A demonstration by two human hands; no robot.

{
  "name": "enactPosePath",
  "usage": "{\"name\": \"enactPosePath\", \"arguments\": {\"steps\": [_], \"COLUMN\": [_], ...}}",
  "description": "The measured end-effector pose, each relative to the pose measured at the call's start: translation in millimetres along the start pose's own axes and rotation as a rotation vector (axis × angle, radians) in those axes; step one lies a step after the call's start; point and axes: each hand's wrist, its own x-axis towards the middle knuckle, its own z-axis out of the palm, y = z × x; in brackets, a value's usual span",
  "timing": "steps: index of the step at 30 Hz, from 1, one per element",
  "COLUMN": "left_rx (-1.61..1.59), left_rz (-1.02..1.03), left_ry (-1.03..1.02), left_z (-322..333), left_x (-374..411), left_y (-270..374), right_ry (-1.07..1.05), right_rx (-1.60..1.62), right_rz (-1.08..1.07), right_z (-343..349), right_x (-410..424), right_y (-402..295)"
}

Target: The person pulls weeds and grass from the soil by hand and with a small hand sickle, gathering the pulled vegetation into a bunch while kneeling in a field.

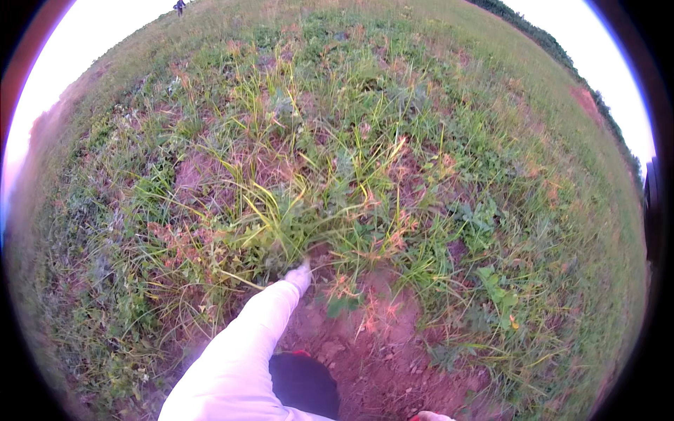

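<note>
My left arm, in a white sleeve, reaches forward from the lower left. My left hand (299,276), pale and blurred, is low at the base of a grass clump (279,226), where bare reddish soil (368,337) begins. Its fingers are partly lost among the blades, so its grip cannot be made out. Only a small part of my right hand (434,416) shows at the bottom edge, right of the middle, beside a bit of something red (414,418). Whether it holds that red thing cannot be told.
A dark rounded shape (305,384), possibly my knee, is under the left arm, with a red edge behind it. Broad-leaved weeds (495,289) and grass spread over the slope. A distant person (179,7) stands at the upper left. Trees (553,44) line the right horizon.
</note>
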Motion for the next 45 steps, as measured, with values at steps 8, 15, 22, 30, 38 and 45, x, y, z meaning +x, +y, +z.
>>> {"name": "enactPosePath", "arguments": {"steps": [8,15,22,30,38,45], "left_rx": [0.441,0.366,0.334,0.309,0.436,0.210], "left_rz": [0.154,0.421,0.458,0.488,0.329,0.279], "left_ry": [-0.378,-0.547,-0.278,0.004,-0.541,-0.291], "left_z": [-98,-124,-97,-82,-65,-136], "left_x": [-39,-129,-230,-139,-90,-170], "left_y": [42,46,-35,4,12,-4], "right_ry": [0.038,0.048,0.034,0.003,-0.007,0.022], "right_rx": [-0.009,-0.093,0.005,-0.092,-0.204,-0.159], "right_rz": [0.000,-0.061,-0.001,0.025,-0.061,-0.052], "right_z": [4,8,8,22,25,26], "right_x": [0,-5,-14,2,20,11], "right_y": [-3,1,-2,8,-1,8]}}
